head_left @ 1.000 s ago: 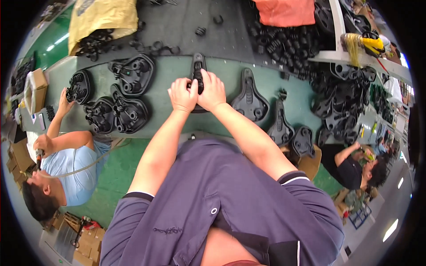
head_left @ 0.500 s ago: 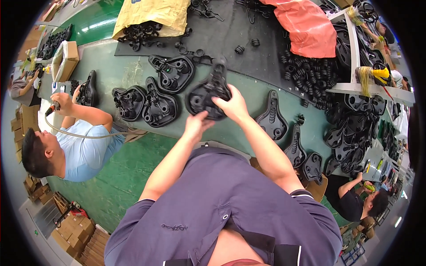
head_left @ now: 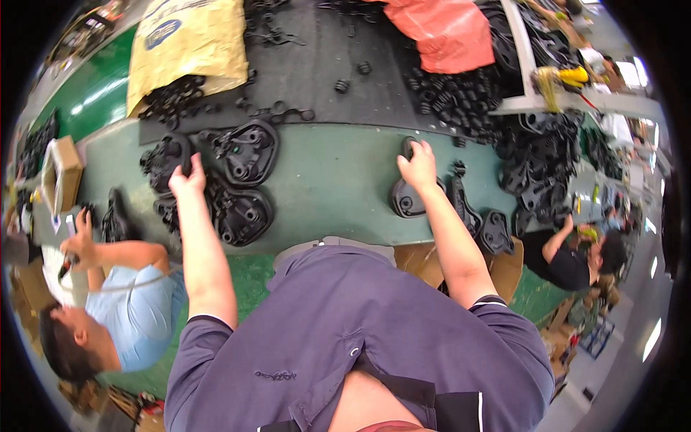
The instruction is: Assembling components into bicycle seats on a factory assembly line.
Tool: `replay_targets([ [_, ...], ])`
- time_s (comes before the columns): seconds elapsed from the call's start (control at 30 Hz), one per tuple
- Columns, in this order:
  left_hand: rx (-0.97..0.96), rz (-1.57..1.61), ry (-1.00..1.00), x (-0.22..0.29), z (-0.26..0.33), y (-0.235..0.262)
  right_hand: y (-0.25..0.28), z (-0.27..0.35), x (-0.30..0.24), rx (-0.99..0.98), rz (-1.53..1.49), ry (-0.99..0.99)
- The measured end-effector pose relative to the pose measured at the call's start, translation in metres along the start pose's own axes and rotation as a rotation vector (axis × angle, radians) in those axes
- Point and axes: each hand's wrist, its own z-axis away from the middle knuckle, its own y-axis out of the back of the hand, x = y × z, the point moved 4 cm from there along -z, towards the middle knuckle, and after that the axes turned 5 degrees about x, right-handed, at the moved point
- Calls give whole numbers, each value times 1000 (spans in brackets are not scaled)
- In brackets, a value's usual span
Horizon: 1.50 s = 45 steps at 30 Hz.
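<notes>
My left hand is closed on the edge of a black bicycle saddle, tilted up at the left end of a group on the green table. Beside it lie other saddles with their undersides up, one saddle at the back and one saddle nearer me. Over to the right, my right hand grips the narrow nose of another black saddle, its fingers curled over the tip. That saddle's wide end points toward me, and part of its nose is hidden by the hand.
Two more saddle parts lie right of my right hand. Black springs spill from a red bag; a yellow bag with small black parts stands back left. A co-worker in blue sits left; a white frame post rises right.
The saddle I held in both hands at the middle is now at the left in my left hand. My right hand has moved right onto another saddle. The whole view has shifted.
</notes>
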Motion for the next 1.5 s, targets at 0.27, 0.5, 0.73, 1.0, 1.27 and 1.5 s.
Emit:
replay_targets([
  [0.27, 67, -201, -89, 9, -41, 25, 7, 55, 140, -250, 68, -395],
  [0.5, -115, -1236, -954, -95, 133, 19, 23, 58, 55, -430, -251, -68],
  [0.73, -965, -2230, -1100, -270, 256, 12, 63, 44, 201, -186, 210, -577],
  [1.0, -750, -2477, -837, -333, 253, 52, 35, 30, 176, -336, 95, -248],
  [1.27, -970, -2225, -1114, -368, 262, -13, 46, -54, 185, 292, -59, -166],
  [1.5, -1049, -2090, -1301, -431, 224, -110, 16, -91, 234, -5, 58, -319],
])
